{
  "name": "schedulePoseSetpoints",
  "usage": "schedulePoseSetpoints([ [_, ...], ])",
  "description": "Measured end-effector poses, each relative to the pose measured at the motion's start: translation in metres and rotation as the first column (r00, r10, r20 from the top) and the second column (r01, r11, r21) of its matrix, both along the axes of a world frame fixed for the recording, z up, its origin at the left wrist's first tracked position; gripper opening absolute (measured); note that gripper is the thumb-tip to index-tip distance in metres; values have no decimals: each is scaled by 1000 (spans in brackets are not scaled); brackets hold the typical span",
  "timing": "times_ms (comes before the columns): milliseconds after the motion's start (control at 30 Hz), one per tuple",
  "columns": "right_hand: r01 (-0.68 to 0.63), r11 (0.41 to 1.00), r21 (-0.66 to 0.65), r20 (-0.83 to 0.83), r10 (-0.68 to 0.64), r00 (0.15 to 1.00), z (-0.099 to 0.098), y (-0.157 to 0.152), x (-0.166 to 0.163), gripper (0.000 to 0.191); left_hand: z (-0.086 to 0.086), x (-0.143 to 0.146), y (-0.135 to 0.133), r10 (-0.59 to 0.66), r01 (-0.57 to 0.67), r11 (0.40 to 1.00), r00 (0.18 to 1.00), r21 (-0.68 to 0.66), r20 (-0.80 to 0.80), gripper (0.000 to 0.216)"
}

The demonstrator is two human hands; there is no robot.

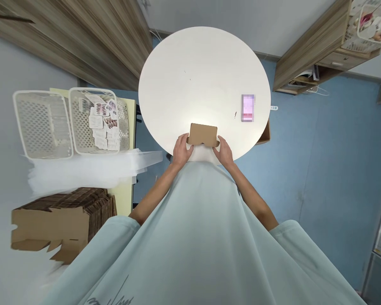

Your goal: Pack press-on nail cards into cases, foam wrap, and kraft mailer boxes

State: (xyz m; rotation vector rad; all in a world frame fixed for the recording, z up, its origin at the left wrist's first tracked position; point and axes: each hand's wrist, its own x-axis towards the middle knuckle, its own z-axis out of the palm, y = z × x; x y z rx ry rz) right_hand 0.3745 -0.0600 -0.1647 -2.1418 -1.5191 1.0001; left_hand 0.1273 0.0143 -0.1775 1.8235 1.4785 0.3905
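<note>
A small brown cardboard box (203, 134) sits at the near edge of the round white table (200, 76). My left hand (181, 149) grips its left end, fingers curled round the side. On the right end, my right hand (224, 151) holds it the same way, thumb against a folded flap. Both hands are closed on the box.
A pink blurred phone-like item (248, 107) lies on the table's right side. To my left stand two white mesh baskets (70, 120), one holding several cards, plus a stack of flat cardboard blanks (66, 216). A wooden shelf unit (317, 51) stands at the far right on blue floor.
</note>
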Motion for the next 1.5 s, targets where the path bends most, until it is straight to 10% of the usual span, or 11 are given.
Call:
schedulePoseSetpoints([
  [433,-58,936,-348,173,125,977,24,1,-13,42,9,0,-8,-60,-9,966,966,-259,-253,44],
  [1133,201,905,-374,-150,-272,950,-24,-6,-14,40,-16,9,-14,90,-148,907,983,-394,-162,46],
  [1500,203,927,-317,-3,-215,977,-20,-6,-15,37,-28,15,-12,150,-215,893,970,-395,-189,46],
])
